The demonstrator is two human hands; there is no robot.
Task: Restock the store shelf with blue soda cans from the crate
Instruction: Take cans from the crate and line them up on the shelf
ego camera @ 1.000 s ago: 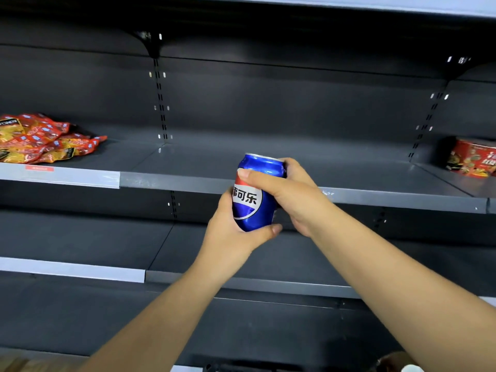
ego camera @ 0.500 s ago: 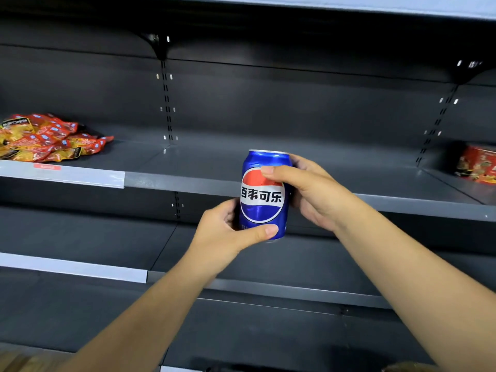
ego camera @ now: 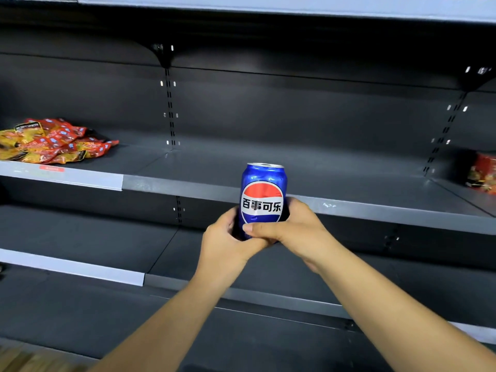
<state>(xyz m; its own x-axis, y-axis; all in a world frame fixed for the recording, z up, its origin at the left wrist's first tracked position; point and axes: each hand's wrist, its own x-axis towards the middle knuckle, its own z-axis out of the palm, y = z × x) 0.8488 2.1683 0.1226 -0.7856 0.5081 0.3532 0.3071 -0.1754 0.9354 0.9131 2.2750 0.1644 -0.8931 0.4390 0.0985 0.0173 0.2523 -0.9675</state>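
Note:
A blue soda can (ego camera: 263, 183) with a red, white and blue logo stands upright in front of the edge of the grey middle shelf (ego camera: 188, 187), logo facing me. My left hand (ego camera: 228, 237) grips its lower part from the left. My right hand (ego camera: 295, 229) grips its lower part from the right, thumb laid across the front near the base. The can's bottom is hidden by my fingers. The crate is out of view.
Red and yellow snack packets (ego camera: 51, 140) lie at the left of the middle shelf. A red package (ego camera: 483, 173) sits at the far right. A lower shelf (ego camera: 80, 237) and another below it run under my arms. An upper shelf edge (ego camera: 268, 6) spans the top.
The can turned so its logo faces me and rose slightly toward the middle shelf edge. Both hands slid down to its lower part.

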